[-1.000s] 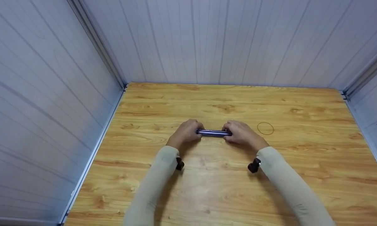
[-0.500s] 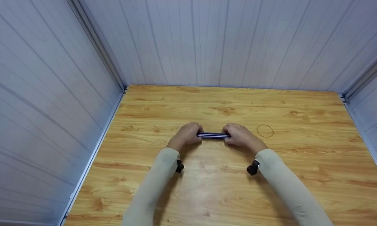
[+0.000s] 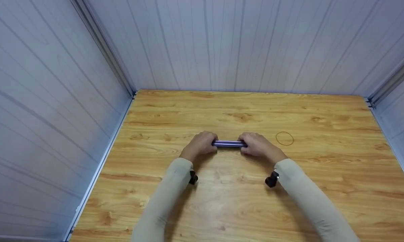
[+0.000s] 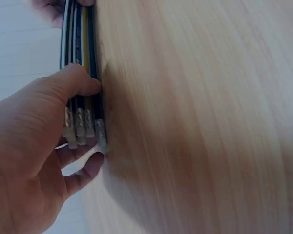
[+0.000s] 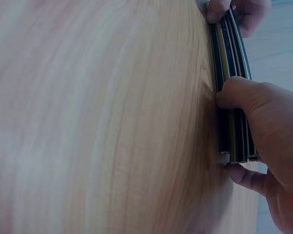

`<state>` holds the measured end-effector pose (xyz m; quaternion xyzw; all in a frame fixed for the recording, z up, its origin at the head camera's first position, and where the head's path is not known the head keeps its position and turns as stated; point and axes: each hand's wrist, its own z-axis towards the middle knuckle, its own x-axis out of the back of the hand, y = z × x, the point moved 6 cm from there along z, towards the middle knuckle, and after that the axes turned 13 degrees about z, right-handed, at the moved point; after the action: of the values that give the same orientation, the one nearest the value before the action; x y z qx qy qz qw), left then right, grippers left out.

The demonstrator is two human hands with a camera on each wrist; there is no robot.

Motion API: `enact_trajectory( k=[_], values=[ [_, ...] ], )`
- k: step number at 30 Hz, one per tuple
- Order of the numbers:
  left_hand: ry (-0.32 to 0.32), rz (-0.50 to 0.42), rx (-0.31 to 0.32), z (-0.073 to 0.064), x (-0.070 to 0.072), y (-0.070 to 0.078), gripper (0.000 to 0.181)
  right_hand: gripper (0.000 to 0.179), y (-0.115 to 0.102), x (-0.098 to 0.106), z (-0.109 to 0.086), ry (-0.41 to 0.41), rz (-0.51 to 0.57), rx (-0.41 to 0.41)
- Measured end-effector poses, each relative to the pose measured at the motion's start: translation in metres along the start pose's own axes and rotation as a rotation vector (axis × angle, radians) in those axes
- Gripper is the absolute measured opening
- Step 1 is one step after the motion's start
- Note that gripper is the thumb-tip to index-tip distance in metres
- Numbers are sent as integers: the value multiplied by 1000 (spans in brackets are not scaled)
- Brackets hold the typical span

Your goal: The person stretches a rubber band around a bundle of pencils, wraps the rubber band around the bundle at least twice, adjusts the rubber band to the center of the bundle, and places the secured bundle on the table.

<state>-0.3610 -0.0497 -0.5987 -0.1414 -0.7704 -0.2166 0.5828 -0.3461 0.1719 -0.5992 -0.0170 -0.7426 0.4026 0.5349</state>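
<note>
A bundle of several dark pencils (image 3: 229,144) lies crosswise between my two hands, low over the table. My left hand (image 3: 200,145) grips the left end, where pale erasers in metal bands (image 4: 89,122) show in the left wrist view. At the other end my right hand (image 3: 256,144) holds the bundle, its thumb pressed over flat, unsharpened ends (image 5: 237,158). One pencil has a yellow stripe. To the right of my right hand, a thin yellow rubber band (image 3: 285,138) lies on the table, apart from the pencils.
The wood-grain table (image 3: 218,208) is enclosed by a white panel wall (image 3: 222,43) at the back, another panel (image 3: 47,117) on the left and one on the right. Small black wrist cameras (image 3: 271,179) sit at both cuffs.
Both hands have shifted very slightly nearer, and the pencils now look more level and evenly gathered between them. The rubber band lies where it was.
</note>
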Motion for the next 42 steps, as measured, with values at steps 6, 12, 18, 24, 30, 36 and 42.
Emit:
enact_trajectory(
  k=[6,12,18,24,30,36,42],
  values=[
    [1,20,-43,11,-14,-9,18,31,-10,-1,-3,-22,-38,28],
    [0,-29,-16,-26,49,14,14,22,-53,35,-10,11,-63,0],
    [80,88,-40,-29,87,21,18,19,-69,62,-8,68,-96,61],
    [86,155,-86,-28,98,34,26,20,-70,75,-19,94,-106,76],
    [133,153,-113,-35,109,48,27,17,-74,89,-34,139,-117,102],
    [168,88,-121,-37,118,54,24,13,-81,98,-42,182,-117,136],
    [163,56,-177,-36,114,61,29,14,-86,98,-45,191,-114,168]
  ],
)
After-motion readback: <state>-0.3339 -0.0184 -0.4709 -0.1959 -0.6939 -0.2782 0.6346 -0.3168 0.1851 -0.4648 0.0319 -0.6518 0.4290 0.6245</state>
